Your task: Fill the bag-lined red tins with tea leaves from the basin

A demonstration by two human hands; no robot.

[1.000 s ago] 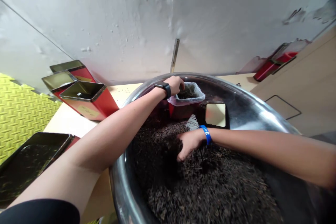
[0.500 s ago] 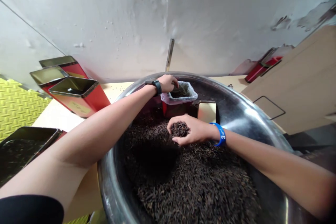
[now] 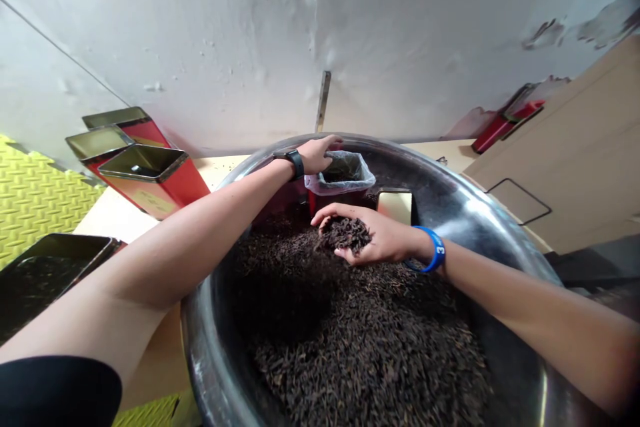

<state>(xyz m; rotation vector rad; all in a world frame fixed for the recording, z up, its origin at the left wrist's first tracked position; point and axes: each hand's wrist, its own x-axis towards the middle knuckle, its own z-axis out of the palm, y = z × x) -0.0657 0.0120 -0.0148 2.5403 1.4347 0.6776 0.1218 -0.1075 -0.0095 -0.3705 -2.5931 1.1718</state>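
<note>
My right hand (image 3: 383, 235) is cupped around a heap of loose dark tea leaves (image 3: 347, 235), just above the leaves filling a big metal basin (image 3: 200, 353). Some leaves spill from the fingertips. At the far side of the basin stands a red tin (image 3: 325, 200) lined with a clear plastic bag (image 3: 367, 177). My left hand (image 3: 316, 155) is by the tin's left back corner, fingers apart and holding nothing; whether it touches the bag I cannot tell. Dark leaves show inside the tin. A gold-coloured lid (image 3: 394, 205) leans in the leaves right of the tin.
Several open red tins (image 3: 185, 187) stand on the table (image 3: 107, 220) at left. A dark open container (image 3: 55, 267) lies nearer me. Beyond the basin rises a peeling wall (image 3: 240, 47). At right are a cardboard box (image 3: 575, 147) and another red tin (image 3: 493, 130).
My right hand has risen slightly and moved towards the lined tin, its cup opening more and shedding leaves. My left hand's fingers have straightened and lifted from the bag's edge.
</note>
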